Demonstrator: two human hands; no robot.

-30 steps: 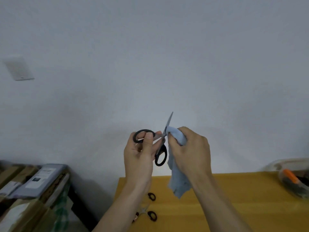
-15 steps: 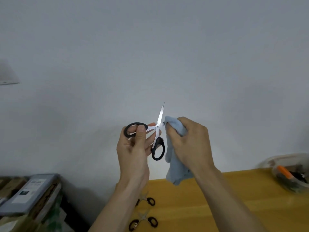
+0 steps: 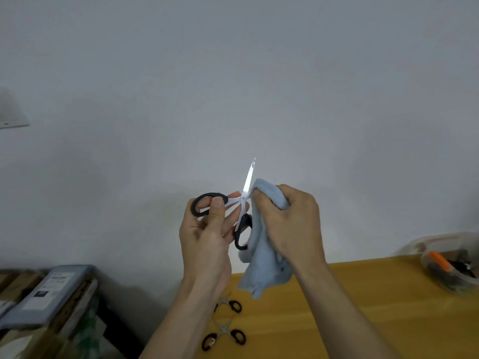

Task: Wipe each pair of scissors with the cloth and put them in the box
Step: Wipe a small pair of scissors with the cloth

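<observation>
Above yellow table (image 3: 363, 307), soft cloth (image 3: 267, 268) meets steel scissors (image 3: 245, 193).

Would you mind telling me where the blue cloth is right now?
In the head view, the blue cloth is bunched in the right hand, raised above the yellow table and pressed against the black-handled scissors.

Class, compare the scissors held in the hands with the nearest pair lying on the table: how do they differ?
The held scissors are up in the air, gripped by the left hand; the nearest table scissors lie flat on the yellow table. The held pair touches the blue cloth; the table pair does not. Both have black handles and are spread open.
</observation>
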